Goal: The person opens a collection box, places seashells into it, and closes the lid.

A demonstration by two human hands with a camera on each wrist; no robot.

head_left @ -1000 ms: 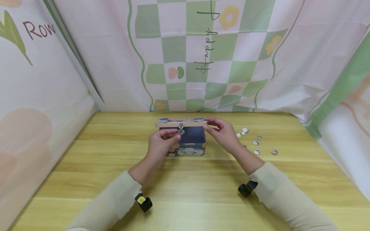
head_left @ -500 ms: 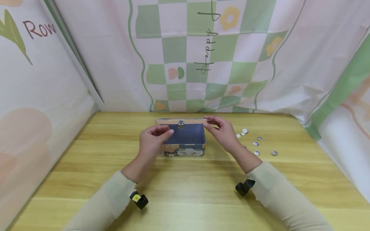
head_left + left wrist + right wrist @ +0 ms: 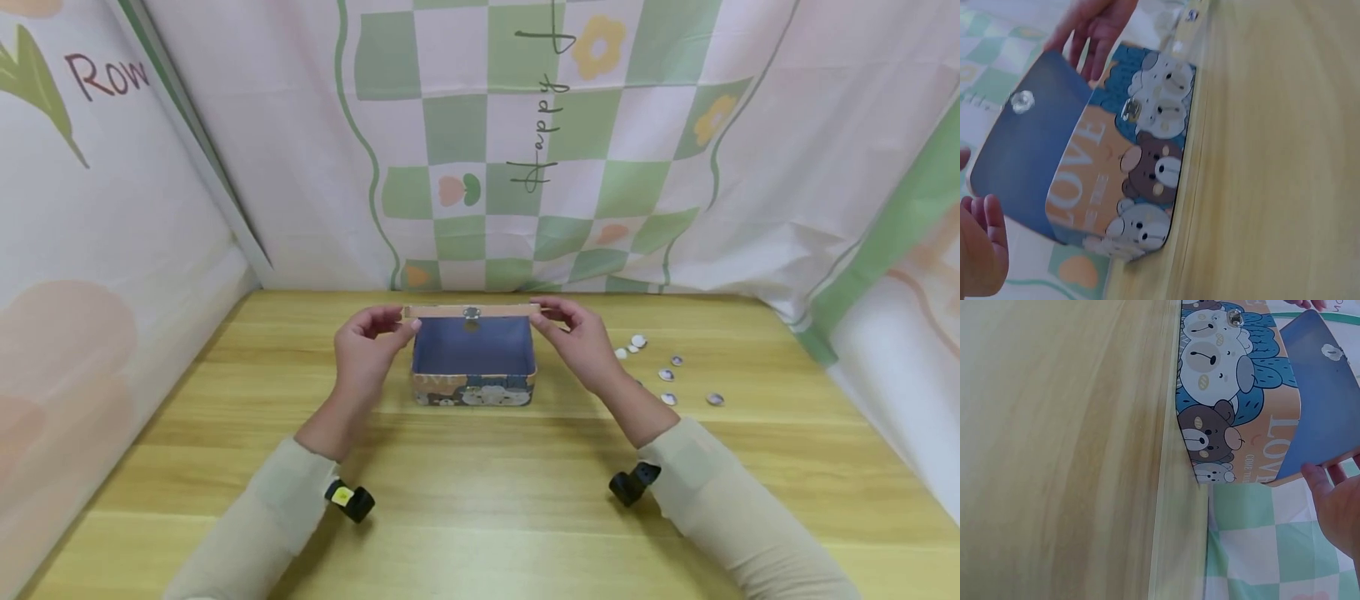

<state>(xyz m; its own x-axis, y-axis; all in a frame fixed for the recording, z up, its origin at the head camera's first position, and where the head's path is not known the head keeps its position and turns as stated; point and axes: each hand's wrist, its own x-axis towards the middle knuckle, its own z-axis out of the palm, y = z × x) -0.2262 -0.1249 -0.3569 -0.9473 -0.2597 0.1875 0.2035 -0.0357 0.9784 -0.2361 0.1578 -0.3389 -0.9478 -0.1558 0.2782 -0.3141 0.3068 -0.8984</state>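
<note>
A hinged tin box sits flat on a wooden table, in front of me, between my hands. Its front is printed with cartoon bears and the word LOVE. The lid stands raised at the back, blue inside, with a metal clasp midway along its free edge.

My right hand pinches the lid's right side, thumb on the inner face and fingers behind. My left hand is at the opposite end, fingers loosely bent; I cannot tell whether they touch the lid.

The step looks to be setting the lid's angle. I judge it best done with matching light pressure at both ends, so the hinge doesn't twist, and slowly, lest the box tip backward. My thumbs should stay off the rim. Small discs lie scattered to the right, apart from the box.
</note>
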